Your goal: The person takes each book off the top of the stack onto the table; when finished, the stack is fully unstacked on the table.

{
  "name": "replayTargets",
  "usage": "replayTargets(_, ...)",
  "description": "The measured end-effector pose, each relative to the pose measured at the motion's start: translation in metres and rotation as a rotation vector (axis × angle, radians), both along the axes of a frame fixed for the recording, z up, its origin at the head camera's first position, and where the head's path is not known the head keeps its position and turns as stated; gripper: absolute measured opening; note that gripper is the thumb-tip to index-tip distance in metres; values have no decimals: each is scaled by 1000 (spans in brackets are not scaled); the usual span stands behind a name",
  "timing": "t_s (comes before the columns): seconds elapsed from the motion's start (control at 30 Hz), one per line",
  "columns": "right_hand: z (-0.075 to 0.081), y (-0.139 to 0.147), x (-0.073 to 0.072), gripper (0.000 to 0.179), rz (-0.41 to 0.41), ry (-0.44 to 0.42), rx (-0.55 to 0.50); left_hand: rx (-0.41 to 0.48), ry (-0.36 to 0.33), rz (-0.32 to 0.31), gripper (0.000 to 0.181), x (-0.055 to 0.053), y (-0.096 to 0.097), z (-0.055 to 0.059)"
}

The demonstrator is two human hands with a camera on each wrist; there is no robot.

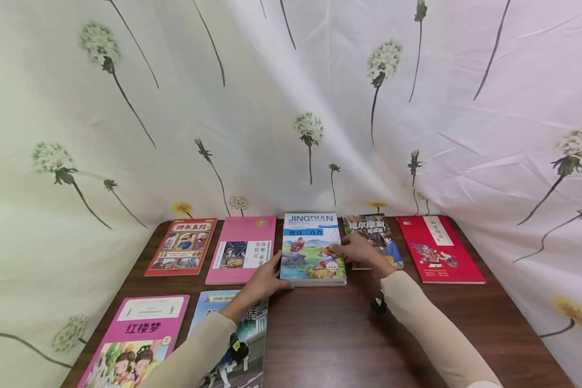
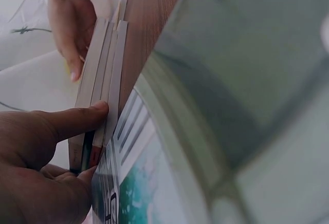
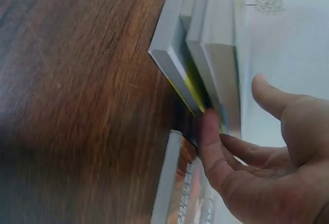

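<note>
A stack of several books stands at the middle of the table's back edge, topped by a book (image 1: 310, 245) with a blue "JINGDIAN" heading. My left hand (image 1: 263, 281) lies at its near left corner. In the left wrist view, the thumb (image 2: 77, 121) stretches across the edges of the stacked books (image 2: 105, 80), and the other fingers are lower down at the corner. My right hand (image 1: 361, 250) is at the stack's right side. Its fingertips touch the book edges (image 3: 221, 75) in the right wrist view, while the thumb stands away from them. The layers sit slightly uneven there.
A dark-covered book (image 1: 393, 250) lies right of the stack, partly under my right hand, with a red book (image 1: 441, 250) beyond it. Leftward are a pink book (image 1: 244, 229) and a red-orange book (image 1: 181, 245). Nearer lie a magenta book (image 1: 136, 334) and a blue book (image 1: 252, 345), partly under my left sleeve.
</note>
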State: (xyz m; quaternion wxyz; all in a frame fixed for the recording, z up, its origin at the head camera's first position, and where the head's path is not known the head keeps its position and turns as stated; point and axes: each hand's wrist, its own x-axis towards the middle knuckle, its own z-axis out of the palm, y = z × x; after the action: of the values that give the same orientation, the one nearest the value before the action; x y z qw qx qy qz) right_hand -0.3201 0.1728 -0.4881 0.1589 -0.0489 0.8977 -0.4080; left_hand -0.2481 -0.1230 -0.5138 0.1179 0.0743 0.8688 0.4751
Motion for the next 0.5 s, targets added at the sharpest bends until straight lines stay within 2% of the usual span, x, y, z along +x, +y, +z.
replayTargets(0.2,-5,-7,-5,46,-50,-1,32,-11,-1,2,105,1,1,2)
replayTargets(0.4,-6,-9,-7,33,-54,22,34,23,-25,-6,106,2,1,3)
replayTargets(0.5,-7,-9,-9,42,-67,29,27,26,-27,-13,107,3,1,3)
